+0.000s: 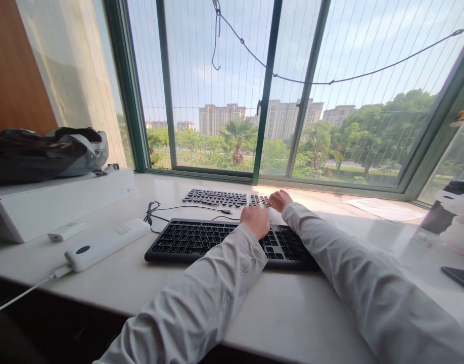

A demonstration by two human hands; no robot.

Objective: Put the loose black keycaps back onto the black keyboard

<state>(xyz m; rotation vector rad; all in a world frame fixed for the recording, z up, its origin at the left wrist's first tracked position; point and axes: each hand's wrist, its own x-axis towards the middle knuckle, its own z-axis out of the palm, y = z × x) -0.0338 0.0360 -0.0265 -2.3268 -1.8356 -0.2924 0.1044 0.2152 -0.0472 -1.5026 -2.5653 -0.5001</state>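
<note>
Loose keycaps (217, 197) could scatter or lose their order — a brushing sleeve (224, 285) or a tug on the cable (226, 211) would likely cause it; they lie beyond the left hand (256, 221), with the right hand (279, 200) at their right end, fingers bent, its hold unclear; the keyboard (201, 240) spreads under the left hand — that one half-curled, whether gripping anything I cannot tell

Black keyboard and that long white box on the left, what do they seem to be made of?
The keyboard looks like matte black plastic, going by its smooth, moulded-looking shape. The box is probably cardboard with a smooth white finish, judging by its flat sides, though plastic is possible.
</note>
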